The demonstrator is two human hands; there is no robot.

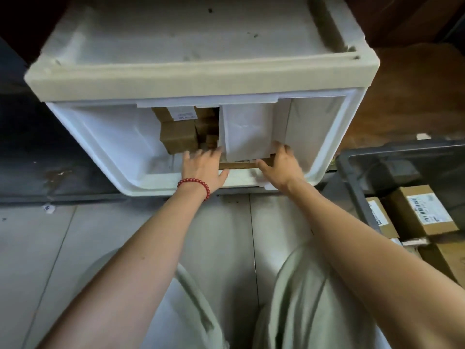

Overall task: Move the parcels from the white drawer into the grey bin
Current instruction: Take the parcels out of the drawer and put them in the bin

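I hold the flat parcel (241, 165) by the white drawer (83, 137) front edge.
Left grip (203, 167) splays against it; right grip (281, 165) clasps its end.

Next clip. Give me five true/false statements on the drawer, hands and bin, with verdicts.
1. The drawer is pulled open. True.
2. The bin is empty. False: boxes lie in it.
3. The left hand and right hand are at the flat box under the white parcel. True.
4. The bracelet is on the right wrist. False: it is on the left wrist.
5. The bin stands left of the drawer. False: it stands to its right.
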